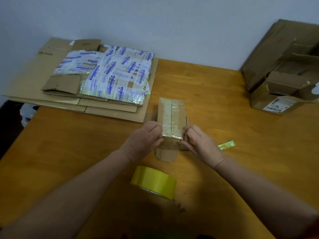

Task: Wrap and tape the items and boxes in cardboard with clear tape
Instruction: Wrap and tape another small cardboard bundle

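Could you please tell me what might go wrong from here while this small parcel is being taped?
1. The left hand and right hand grip the parcel at its near end, where the tape looks wrinkled; it may crease and seal poorly.
2. The cardboard flap below that end looks untaped and could spring open.
3. The tape roll lies between the forearms; an arm might knock it away.

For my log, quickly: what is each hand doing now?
Left hand: gripping the taped box.
Right hand: pinching the same box's near end.
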